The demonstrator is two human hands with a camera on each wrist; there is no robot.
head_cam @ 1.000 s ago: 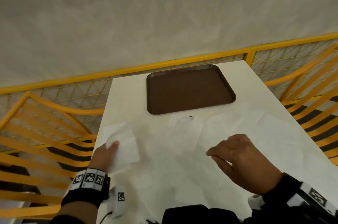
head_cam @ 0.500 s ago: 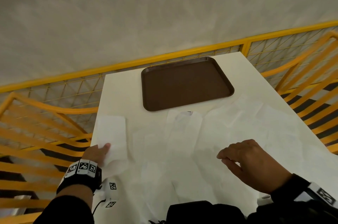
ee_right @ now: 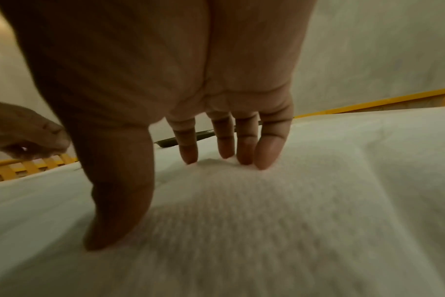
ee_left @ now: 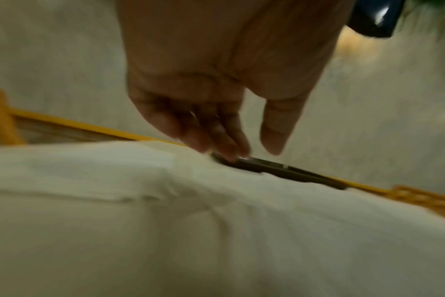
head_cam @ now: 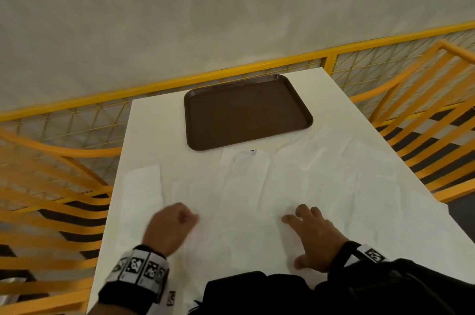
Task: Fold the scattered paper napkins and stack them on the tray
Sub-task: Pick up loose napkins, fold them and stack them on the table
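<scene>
The right hand (head_cam: 316,237) presses spread fingers (ee_right: 267,148) flat on a napkin (ee_right: 267,211); the left hand (head_cam: 168,228), loosely curled, hovers beside it holding nothing; the tray (head_cam: 246,111) lies beyond.

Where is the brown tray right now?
In the head view the brown tray lies at the table's far end, just beyond the napkins, ahead of both hands.
</scene>
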